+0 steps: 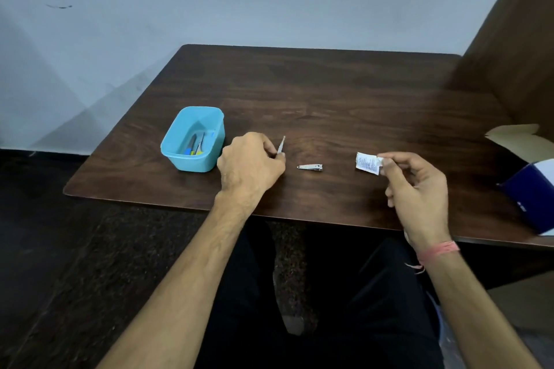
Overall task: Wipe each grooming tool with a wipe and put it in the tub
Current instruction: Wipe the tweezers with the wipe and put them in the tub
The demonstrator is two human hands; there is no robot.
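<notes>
A nail clipper [310, 167] lay on the dark surface [329, 93] between the two hands. The left hand [250, 163] pinched a thin pale tool [281, 145] just beside the blue tub [192, 141] — several tools already lay inside it — while the right hand [415, 186] pinched a small white wipe sachet [367, 162] by its edge.

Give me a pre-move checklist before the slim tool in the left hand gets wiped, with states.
1. Left hand grips the slim metal tool: ok, pinched at its lower end.
2. Right hand holds the wipe sachet: ok, pinched at one edge.
3. Sachet opened, wipe out: cannot tell.
4. Nail clipper out of the way: ok, lying on the table between the hands, untouched.
5. Blue tub free to take the tool: ok, open-topped, a few tools already inside.
</notes>
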